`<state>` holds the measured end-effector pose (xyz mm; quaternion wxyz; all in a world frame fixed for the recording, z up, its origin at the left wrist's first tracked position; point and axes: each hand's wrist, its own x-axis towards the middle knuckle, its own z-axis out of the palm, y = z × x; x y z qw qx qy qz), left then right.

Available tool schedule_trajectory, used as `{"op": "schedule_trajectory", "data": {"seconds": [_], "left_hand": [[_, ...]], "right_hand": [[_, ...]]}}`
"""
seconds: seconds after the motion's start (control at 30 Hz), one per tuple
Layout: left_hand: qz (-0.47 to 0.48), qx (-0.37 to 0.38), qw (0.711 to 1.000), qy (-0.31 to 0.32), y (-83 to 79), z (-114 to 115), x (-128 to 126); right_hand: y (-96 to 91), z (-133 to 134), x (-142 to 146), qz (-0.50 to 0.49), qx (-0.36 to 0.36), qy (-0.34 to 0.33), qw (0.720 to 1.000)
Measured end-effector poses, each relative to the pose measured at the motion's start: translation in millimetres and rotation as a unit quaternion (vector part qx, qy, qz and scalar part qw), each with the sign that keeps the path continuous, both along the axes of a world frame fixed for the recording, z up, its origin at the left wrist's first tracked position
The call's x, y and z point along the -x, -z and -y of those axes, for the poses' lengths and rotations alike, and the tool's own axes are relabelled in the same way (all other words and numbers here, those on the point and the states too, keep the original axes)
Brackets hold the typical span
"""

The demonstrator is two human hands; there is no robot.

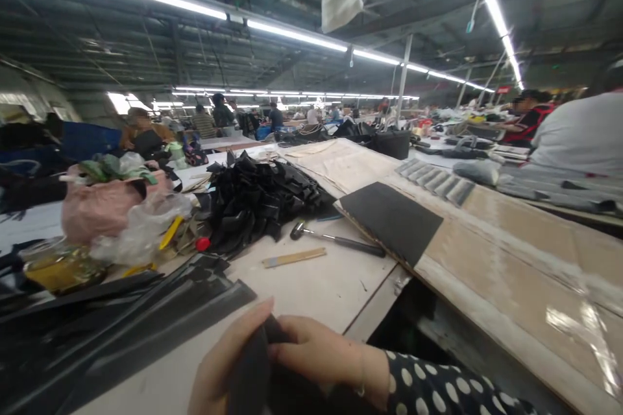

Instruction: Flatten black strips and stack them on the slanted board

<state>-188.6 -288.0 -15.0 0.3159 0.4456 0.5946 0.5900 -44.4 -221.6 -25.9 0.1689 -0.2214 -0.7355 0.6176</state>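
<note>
Between the fingertips, near the table edge: black piece (253, 373), held by both hands. Left hand (221, 369) wraps its left side and right hand (324, 353) curls over the top, both clamped on it. I'd pinch close to the edge with even tension. Hammer (335, 241) and wooden stick (293, 257) lie well beyond the fingers, black strips (121, 324) to their left.
</note>
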Motion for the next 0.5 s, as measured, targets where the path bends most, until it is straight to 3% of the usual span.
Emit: {"op": "schedule_trajectory", "data": {"seconds": [0.17, 0.23, 0.3, 0.4, 0.5], "left_hand": [[0.232, 0.082, 0.967, 0.061, 3.7, -6.9, 4.3], [0.253, 0.110, 0.958, 0.080, 7.4, -5.5, 8.0], [0.205, 0.116, 0.970, 0.068, 10.2, -3.7, 12.7], [0.102, 0.084, 0.990, 0.039, 10.2, -3.2, 17.4], [0.024, 0.028, 0.999, 0.026, 6.9, -5.0, 14.1]], "right_hand": [[-12.2, -0.1, -14.7, 0.016, -0.216, -0.020, 0.976], [-18.9, -0.9, -19.9, 0.016, -0.264, -0.038, 0.964], [-19.9, -2.6, -21.0, 0.011, -0.217, -0.054, 0.975], [-9.4, -7.2, -14.5, 0.003, -0.047, -0.086, 0.995], [4.4, -10.9, -4.6, 0.019, 0.042, -0.067, 0.997]]}}
